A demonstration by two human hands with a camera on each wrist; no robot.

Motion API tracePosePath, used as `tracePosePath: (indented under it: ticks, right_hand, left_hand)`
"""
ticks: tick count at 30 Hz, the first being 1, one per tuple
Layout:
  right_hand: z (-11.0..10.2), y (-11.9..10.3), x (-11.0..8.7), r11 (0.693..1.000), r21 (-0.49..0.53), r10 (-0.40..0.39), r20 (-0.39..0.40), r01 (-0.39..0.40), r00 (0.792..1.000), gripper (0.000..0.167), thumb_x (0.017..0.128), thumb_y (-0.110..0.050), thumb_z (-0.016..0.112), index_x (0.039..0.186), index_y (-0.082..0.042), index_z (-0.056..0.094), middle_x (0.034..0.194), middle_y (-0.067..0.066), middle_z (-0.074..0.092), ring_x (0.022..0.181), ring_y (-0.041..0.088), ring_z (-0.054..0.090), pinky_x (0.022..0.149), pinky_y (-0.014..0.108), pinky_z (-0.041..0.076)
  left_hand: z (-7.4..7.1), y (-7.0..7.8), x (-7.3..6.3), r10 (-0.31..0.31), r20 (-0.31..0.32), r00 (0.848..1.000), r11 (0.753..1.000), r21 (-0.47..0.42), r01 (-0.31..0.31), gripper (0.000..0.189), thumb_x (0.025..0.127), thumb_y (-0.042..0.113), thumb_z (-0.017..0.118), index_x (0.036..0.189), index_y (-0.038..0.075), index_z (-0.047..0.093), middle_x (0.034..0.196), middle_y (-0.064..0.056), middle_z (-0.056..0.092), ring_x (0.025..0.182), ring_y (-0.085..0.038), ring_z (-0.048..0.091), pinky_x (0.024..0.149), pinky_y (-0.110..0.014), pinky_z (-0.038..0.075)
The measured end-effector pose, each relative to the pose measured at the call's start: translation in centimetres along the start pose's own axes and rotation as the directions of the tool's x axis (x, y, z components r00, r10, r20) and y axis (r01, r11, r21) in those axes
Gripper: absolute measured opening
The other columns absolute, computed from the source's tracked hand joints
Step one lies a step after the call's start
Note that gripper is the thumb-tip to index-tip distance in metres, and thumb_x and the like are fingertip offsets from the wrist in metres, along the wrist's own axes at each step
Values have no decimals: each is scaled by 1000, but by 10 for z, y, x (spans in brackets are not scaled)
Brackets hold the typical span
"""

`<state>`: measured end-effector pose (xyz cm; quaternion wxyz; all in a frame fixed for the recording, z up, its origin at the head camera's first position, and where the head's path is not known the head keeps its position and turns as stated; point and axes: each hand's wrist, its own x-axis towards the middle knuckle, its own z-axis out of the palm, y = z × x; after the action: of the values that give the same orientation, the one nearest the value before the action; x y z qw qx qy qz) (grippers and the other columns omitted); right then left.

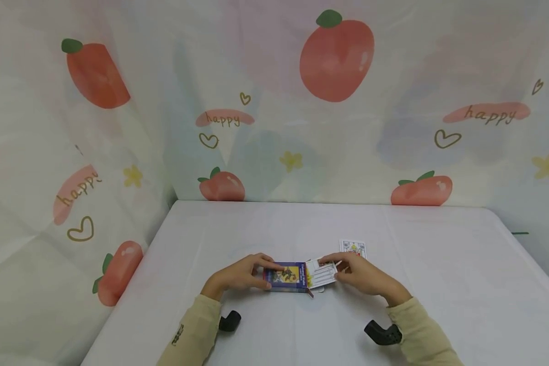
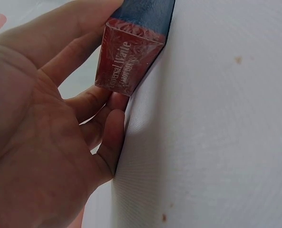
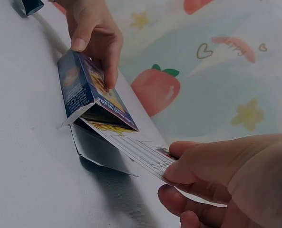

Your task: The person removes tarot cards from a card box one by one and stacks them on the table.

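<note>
A blue tarot card box with a yellow picture lies on its side near the middle of the table. My left hand grips its left end, thumb on the near side and fingers over the top. In the left wrist view the red end of the box reads "Universal Waite". The opposite end is open, its flap hanging down in the right wrist view. A white printed card with lines and a yellow strip sticks out of that opening. My right hand pinches its outer end between thumb and fingers.
A patterned card lies on the white table just behind my right hand. Black wrist mounts project inward from both sleeves. A fruit-print curtain stands along the back and left.
</note>
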<state>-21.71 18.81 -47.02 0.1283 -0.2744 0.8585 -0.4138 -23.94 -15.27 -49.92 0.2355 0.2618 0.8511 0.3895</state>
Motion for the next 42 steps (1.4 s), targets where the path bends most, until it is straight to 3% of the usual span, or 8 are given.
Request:
tracePosePath:
  ticks: [14, 21, 27, 32, 39, 42]
  right_hand:
    - [-12, 4, -1, 999, -24, 39, -99, -41, 994, 50, 86, 12, 47, 130, -1, 66, 133, 21, 64, 101, 24, 57, 80, 24, 47]
    - [-13, 3, -3, 996, 70, 60, -143, -51, 988, 48, 91, 13, 41, 132, 2, 63, 140, 34, 52, 99, 27, 57, 61, 23, 46]
    - [-14, 2, -5, 993, 76, 106, -194, -93, 975, 47, 92, 12, 42, 133, 1, 63, 136, 32, 53, 96, 26, 58, 62, 25, 50]
    - [-16, -1, -6, 990, 90, 125, -228, -107, 966, 47, 92, 12, 43, 134, 1, 62, 140, 32, 52, 96, 27, 58, 61, 24, 46]
    - [-17, -1, -6, 993, 64, 116, -305, -102, 945, 47, 93, 11, 45, 136, -1, 60, 143, 28, 52, 115, 33, 55, 79, 24, 48]
    - [-18, -2, -6, 995, 64, 98, -344, -81, 934, 47, 93, 11, 46, 136, -2, 61, 144, 25, 53, 113, 31, 53, 77, 22, 47]
  left_hand:
    - [-2, 0, 2, 4, -1, 1000, 1000, -22, -4, 48, 87, 22, 78, 133, 31, 68, 143, -8, 52, 128, -24, 45, 98, -40, 40]
    - [-1, -2, 1, -3, -1, 1000, 1000, -26, 3, 47, 87, 22, 78, 133, 31, 68, 143, -8, 52, 129, -25, 45, 98, -42, 40]
    - [0, -3, 1, -8, 5, 1000, 1000, -16, 8, 48, 88, 22, 78, 133, 34, 68, 145, -7, 51, 129, -23, 45, 99, -41, 40]
    - [0, -2, 1, -6, 2, 1000, 1000, -18, 6, 47, 88, 21, 78, 133, 32, 68, 144, -8, 52, 129, -24, 45, 98, -41, 40]
    - [1, -1, 0, -8, -1, 1000, 1000, -21, 8, 47, 87, 21, 78, 132, 32, 69, 145, -9, 52, 132, -27, 44, 102, -45, 40]
    - [1, -1, 0, -6, -3, 1000, 1000, -20, 6, 47, 87, 21, 78, 132, 32, 69, 144, -9, 52, 132, -26, 45, 102, -45, 40]
